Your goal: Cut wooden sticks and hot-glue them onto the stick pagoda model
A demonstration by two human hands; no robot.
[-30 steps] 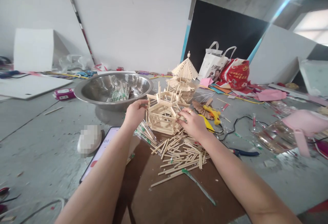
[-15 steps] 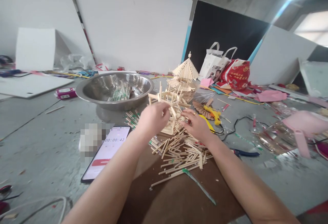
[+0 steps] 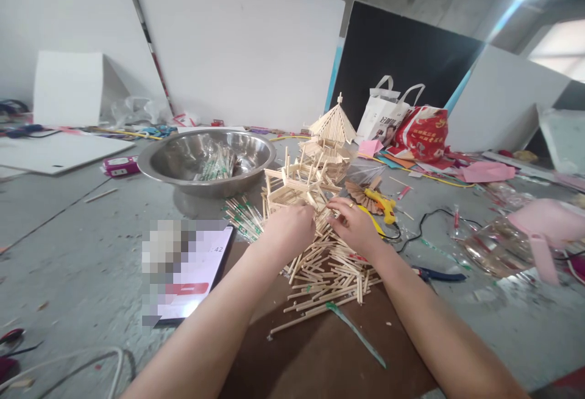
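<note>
My left hand [image 3: 292, 228] is closed in front of the near side of a small house frame built of wooden sticks [image 3: 292, 190]. Its fingertips are turned away, so whatever they pinch is hidden. Just to the right, my right hand [image 3: 353, 223] has its thumb and bent fingers apart, close to the frame's right edge; whether it touches the frame I cannot tell. Below both hands lies a loose heap of cut wooden sticks [image 3: 326, 277]. Behind the frame rises a stick tower with a pointed roof [image 3: 336, 125].
A steel basin [image 3: 158, 173] holding wrapped chopsticks stands at back left. A phone [image 3: 196, 283] lies left of my arm. To the right are a yellow glue gun [image 3: 381, 204] with its cord, blue-handled pliers [image 3: 439, 275] and a pink-and-clear plastic container [image 3: 543, 222]. Bags [image 3: 420, 134] stand behind.
My left hand has moved right and down, from over the frame's front to its near lower side, uncovering more of the frame. My right hand has barely moved.
</note>
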